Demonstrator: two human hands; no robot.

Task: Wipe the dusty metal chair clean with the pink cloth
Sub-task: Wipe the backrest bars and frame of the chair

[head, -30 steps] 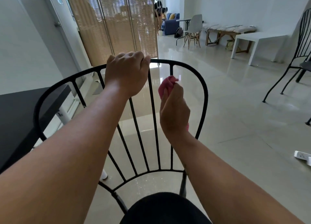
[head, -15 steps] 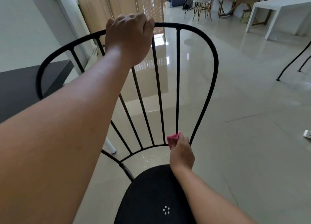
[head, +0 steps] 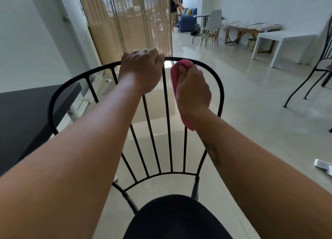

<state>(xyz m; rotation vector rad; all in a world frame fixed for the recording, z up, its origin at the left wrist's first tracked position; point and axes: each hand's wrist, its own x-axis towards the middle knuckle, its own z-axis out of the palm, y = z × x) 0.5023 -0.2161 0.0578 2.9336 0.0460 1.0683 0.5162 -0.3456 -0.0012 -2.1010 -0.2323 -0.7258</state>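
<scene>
A glossy pale tiled floor (head: 251,113) carries everything. The black metal chair (head: 222,88) stands on it in the foreground, its round dark seat nearest the camera. At the left a black bench (head: 27,109) stands beside the chair. Farther right, another black wire chair (head: 316,71) and a white bench (head: 285,39) rest on the tiles. A white power strip (head: 323,165) lies flat at the right edge.

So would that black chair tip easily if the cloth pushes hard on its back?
Possibly: the chair is thin rod, so probably light. The left hand grips the top rail, seemingly steadying it. The pink cloth droops limply from the right hand, so it's soft.
</scene>
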